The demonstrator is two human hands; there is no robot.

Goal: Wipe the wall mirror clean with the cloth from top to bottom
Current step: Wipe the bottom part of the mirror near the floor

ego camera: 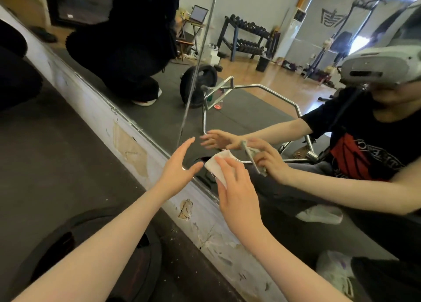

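Note:
The wall mirror (pixel 239 110) fills the upper right of the head view, its lower edge running diagonally above a chipped white baseboard (pixel 136 151). My right hand (pixel 237 192) presses a small white cloth (pixel 218 165) against the glass near the mirror's bottom edge, fingers laid over it. My left hand (pixel 180 165) hovers just left of the cloth, fingers spread and relaxed, holding nothing. Both hands and the cloth appear reflected in the glass.
A dark rubber mat (pixel 57 153) covers the floor on the left, with a black weight plate (pixel 91 256) lying under my left forearm. Another person crouches at top left (pixel 13 69). The mirror reflects a hex bar, a dumbbell rack and me wearing a headset.

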